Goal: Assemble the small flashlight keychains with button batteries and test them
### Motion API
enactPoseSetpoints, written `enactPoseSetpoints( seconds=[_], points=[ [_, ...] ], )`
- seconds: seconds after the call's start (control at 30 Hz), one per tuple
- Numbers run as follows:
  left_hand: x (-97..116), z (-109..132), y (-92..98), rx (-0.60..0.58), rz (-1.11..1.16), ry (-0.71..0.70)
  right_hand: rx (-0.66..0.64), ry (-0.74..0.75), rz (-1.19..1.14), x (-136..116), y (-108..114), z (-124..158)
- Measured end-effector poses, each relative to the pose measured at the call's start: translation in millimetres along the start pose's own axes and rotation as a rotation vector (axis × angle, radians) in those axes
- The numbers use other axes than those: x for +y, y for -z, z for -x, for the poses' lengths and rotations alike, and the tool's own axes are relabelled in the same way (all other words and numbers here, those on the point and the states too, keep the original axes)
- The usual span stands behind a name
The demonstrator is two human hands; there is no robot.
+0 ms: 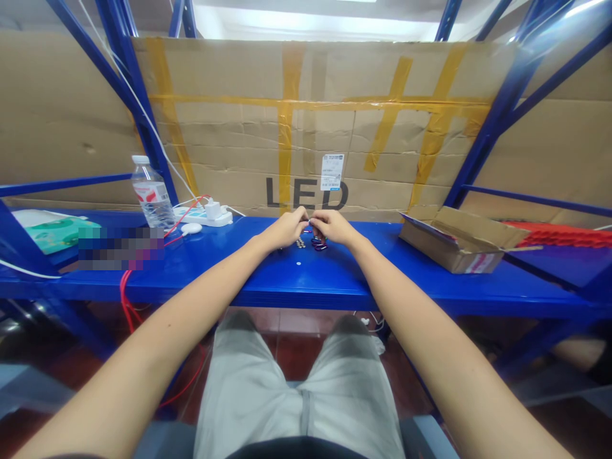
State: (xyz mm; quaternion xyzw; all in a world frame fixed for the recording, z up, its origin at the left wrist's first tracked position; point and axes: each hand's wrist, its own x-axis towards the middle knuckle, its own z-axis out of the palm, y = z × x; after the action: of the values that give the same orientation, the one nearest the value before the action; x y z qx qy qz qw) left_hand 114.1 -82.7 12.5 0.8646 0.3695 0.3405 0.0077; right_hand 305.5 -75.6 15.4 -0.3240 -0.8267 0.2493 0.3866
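Note:
Close together above the blue shelf (272, 278), my left hand (290, 227) and my right hand (333, 227) meet at their fingertips. Both are closed in a pinch, and whatever lies between the fingers is too small to name. Just under my right hand is a small heap of shiny, dark purple and reddish pieces (319, 244). Beside it, under my left hand, sit several tiny metallic pieces (300, 243). A small white dot-like piece (299, 263) lies nearer to me on the shelf. My fingers partly cover the heap.
To the left stand a water bottle (152, 194) and a white power strip (217, 217) with a plug, with red cables (125, 290) hanging over the edge. An open cardboard box (454, 245) is at right, beside red material (564, 234). A large cardboard sheet (229, 146) closes off the back.

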Motion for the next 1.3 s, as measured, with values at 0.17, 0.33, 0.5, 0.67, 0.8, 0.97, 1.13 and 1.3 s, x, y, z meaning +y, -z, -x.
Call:
enactPoseSetpoints(
  seconds=[0.17,0.33,0.5,0.67,0.8,0.97,1.13,1.3],
  points=[
    [4,1,0.7,0.058,-0.036,-0.063,-0.028,-0.044,-0.049,-3,2,1],
    [7,1,0.6,0.093,0.006,-0.071,-0.034,-0.058,-0.102,-4,3,1],
    [8,1,1.6,0.093,0.080,-0.021,-0.036,-0.036,-0.080,-4,4,0],
    [8,0,1.1,0.091,0.064,-0.052,-0.040,-0.095,-0.116,-4,5,1],
    [7,0,0.3,0.082,0.045,-0.090,-0.036,-0.159,-0.253,-4,3,2],
    [6,-1,-0.6,0.091,0.047,-0.118,-0.035,-0.223,-0.394,-2,0,2],
    [3,-3,-2.3,0.107,0.070,-0.028,0.055,-0.218,-0.107,7,4,-5],
    [-8,-2,-1.3,0.136,0.026,0.068,0.087,-0.102,0.289,17,8,-8]
  ],
)
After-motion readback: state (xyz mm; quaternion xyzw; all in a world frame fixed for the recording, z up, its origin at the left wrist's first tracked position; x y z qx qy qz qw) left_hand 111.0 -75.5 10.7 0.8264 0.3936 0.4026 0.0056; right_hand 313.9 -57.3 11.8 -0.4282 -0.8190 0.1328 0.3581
